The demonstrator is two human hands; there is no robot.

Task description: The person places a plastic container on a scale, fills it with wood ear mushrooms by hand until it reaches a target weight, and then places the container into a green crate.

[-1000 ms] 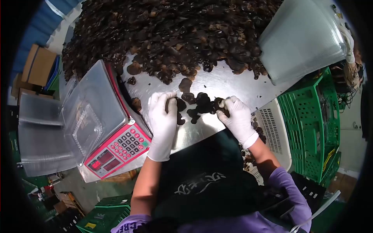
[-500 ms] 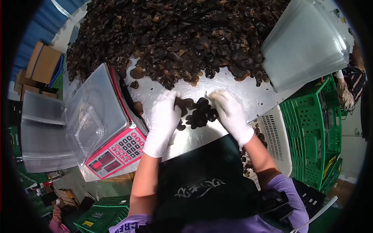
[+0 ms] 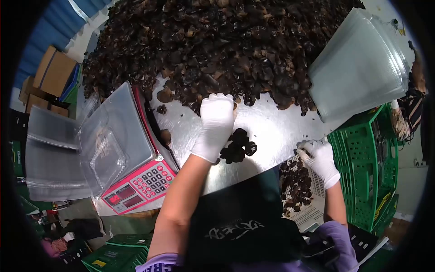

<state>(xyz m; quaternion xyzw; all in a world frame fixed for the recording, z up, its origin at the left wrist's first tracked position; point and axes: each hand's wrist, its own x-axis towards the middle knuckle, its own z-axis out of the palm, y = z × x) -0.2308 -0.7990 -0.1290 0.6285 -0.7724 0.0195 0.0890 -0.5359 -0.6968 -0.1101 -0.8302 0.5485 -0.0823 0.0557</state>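
We see the left grip, a white-gloved hand, at the near edge of a broad pile of dark, wrinkled pieces that covers the far part of the metal tabletop. Its fingers curl downward, and the back of the glove hides whether they have hold of anything. The right grip, gloved likewise, is over a white perforated basket beside the near edge; its fingers bend with the thumb close to them, but we cannot tell whether a piece sits between. More dark bits lie inside the basket. Just beside the left wrist, a small dark cluster rests on the bare metal, apart from the pile.

To the left we find a pink-trimmed scale with a clear tray on top. To the right we have a stack of clear plastic containers, tilted, and a green crate nearer us.
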